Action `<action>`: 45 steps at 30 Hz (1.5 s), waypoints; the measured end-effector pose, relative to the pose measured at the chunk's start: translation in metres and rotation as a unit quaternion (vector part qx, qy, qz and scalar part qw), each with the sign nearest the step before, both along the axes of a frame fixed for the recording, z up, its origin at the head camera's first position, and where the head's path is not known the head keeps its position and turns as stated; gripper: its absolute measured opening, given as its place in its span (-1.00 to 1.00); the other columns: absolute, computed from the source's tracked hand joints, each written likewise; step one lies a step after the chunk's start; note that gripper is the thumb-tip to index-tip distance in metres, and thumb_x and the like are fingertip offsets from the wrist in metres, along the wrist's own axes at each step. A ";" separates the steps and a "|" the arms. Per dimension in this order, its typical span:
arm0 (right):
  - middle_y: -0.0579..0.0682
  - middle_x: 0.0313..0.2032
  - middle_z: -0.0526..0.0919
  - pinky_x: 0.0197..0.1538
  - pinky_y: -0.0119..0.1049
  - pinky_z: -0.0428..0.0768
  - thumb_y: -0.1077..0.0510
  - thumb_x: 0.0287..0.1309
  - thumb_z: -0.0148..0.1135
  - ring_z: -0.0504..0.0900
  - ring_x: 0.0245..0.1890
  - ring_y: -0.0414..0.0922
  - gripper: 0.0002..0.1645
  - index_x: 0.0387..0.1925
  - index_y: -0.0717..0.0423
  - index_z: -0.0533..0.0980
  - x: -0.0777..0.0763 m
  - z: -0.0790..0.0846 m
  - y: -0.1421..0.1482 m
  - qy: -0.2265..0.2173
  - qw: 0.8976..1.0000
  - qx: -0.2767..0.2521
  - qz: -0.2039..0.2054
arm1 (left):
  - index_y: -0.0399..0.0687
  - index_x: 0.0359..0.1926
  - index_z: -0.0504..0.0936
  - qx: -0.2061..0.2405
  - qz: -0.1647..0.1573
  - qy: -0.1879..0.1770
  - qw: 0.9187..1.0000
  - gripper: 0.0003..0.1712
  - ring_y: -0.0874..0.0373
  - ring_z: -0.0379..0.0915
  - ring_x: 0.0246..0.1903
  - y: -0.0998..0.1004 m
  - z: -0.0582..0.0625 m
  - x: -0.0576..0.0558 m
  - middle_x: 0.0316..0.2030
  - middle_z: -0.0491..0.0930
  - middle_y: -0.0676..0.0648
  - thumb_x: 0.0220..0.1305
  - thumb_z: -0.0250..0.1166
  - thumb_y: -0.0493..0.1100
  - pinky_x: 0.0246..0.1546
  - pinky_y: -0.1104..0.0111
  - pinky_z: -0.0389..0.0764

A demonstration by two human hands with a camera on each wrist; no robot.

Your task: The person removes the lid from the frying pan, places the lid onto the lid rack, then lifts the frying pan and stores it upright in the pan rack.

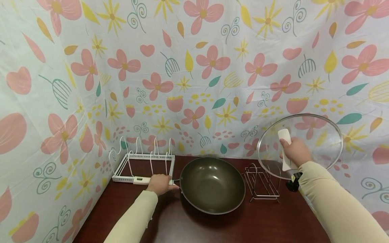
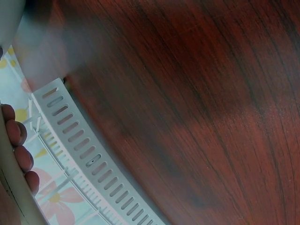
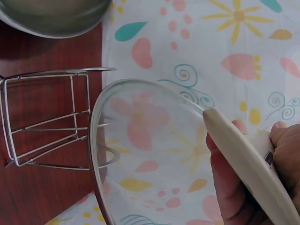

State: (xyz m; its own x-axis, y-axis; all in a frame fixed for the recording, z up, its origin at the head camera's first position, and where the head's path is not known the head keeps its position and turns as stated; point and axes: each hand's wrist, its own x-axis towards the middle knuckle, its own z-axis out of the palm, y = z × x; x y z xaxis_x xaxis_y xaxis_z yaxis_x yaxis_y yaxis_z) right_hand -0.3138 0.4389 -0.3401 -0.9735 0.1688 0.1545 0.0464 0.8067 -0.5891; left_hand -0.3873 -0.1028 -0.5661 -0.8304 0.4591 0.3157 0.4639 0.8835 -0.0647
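Note:
My left hand (image 1: 159, 184) grips the cream handle (image 1: 141, 180) of a dark wok (image 1: 212, 185), whose bowl faces up in the middle of the table. Fingertips (image 2: 22, 158) of that hand curl round the handle in the left wrist view. On the right, my right hand (image 1: 295, 152) holds a clear glass lid (image 1: 319, 141) by its long cream handle (image 1: 284, 135). The lid is tilted upright, its face toward me. Its lower edge is at the small wire rack (image 1: 261, 185); whether it touches the rack I cannot tell.
A white slotted rack (image 1: 146, 157) with upright wire loops stands at the table's back left, behind the wok's handle. The dark red wooden table (image 1: 194, 229) meets a flower-printed curtain (image 1: 194, 84) at the back and on the left.

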 end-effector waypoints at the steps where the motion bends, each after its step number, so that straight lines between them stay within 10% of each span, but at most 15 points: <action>1: 0.03 -0.59 0.68 -0.50 -0.14 0.60 -0.15 0.57 -0.22 0.70 -0.60 -0.08 -0.26 0.06 0.59 0.26 -0.001 -0.002 0.000 0.003 1.000 0.007 -0.002 | 0.14 -0.62 0.45 0.000 0.000 -0.001 1.000 -0.33 0.15 0.41 -0.69 0.000 0.000 0.000 -0.74 0.39 0.07 -0.03 0.28 0.59 -0.67 0.18 0.45; 45: 0.12 -0.50 0.67 -0.49 -0.13 0.60 -0.19 0.57 -0.24 0.68 -0.62 -0.10 -0.25 0.10 0.55 0.22 0.001 -0.061 -0.018 -0.020 1.000 -0.004 -0.022 | 0.14 -0.58 0.51 -0.004 0.005 -0.006 1.000 -0.33 0.17 0.37 -0.70 0.001 -0.004 -0.001 -0.75 0.39 0.09 -0.04 0.26 0.62 -0.68 0.20 0.41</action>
State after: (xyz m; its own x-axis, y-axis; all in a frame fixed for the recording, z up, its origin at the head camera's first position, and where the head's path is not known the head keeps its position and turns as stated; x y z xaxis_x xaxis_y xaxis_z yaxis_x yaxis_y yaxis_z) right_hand -0.3132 0.4207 -0.4014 -0.9704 0.2132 0.1133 0.1065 0.7991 -0.5917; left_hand -0.3884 -0.1021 -0.5697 -0.8388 0.4530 0.3021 0.4555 0.8878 -0.0664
